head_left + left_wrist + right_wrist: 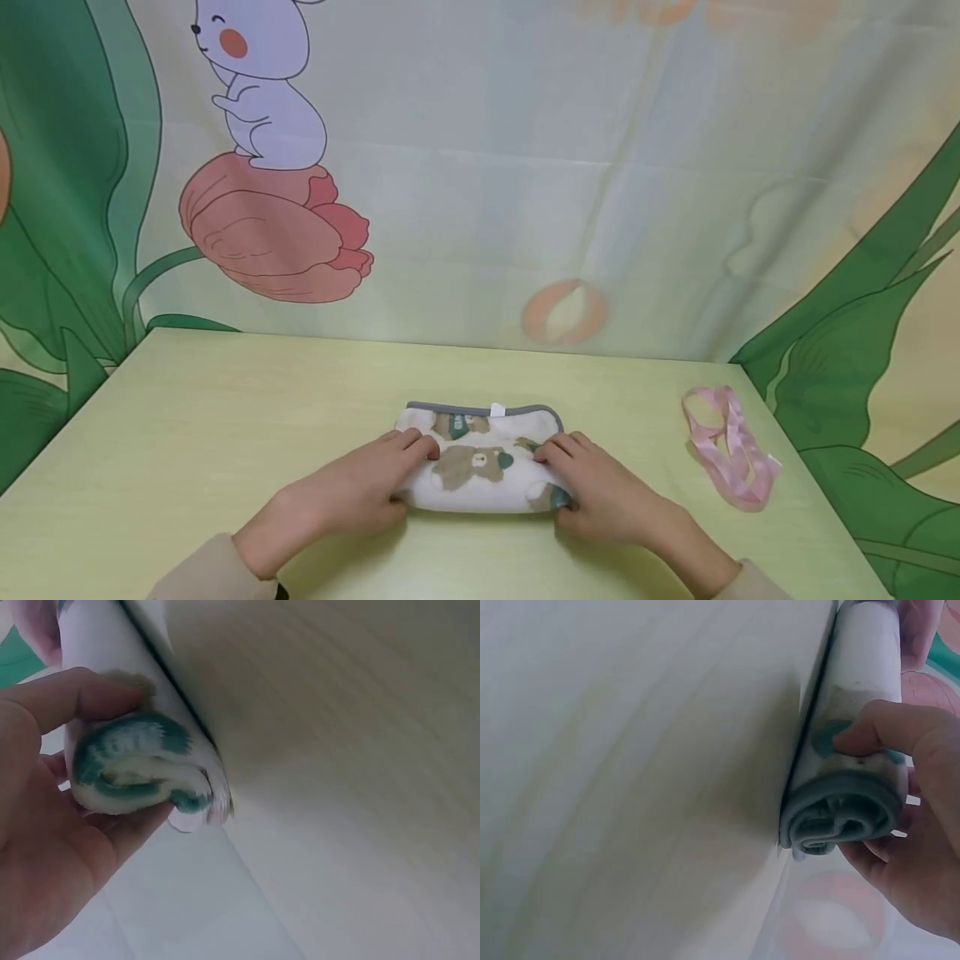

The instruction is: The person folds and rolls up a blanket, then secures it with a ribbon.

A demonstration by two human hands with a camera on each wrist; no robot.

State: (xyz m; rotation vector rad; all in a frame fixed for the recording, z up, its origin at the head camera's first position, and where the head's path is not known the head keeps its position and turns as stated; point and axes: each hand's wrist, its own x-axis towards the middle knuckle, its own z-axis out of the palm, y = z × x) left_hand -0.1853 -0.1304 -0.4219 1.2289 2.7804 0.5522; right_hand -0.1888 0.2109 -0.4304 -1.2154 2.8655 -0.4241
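Observation:
A white fleecy cloth with brown bears and a grey edging (480, 479) lies rolled up on the table in the head view. My left hand (356, 492) grips its left end, thumb low on the near side and fingers over the top. At the right end, my right hand (607, 496) holds the roll in the same way. The left wrist view shows the roll's spiral end (139, 769) between thumb and fingers. Grey-edged layers (844, 814) coil at the other end in the right wrist view. A small white tag (497, 410) sticks up at the far edge.
A pink ribbon (738, 462) lies loosely looped on the table's right side. The pale yellow table (247, 400) ends at the back against a printed curtain (465, 208) with a rabbit and flowers.

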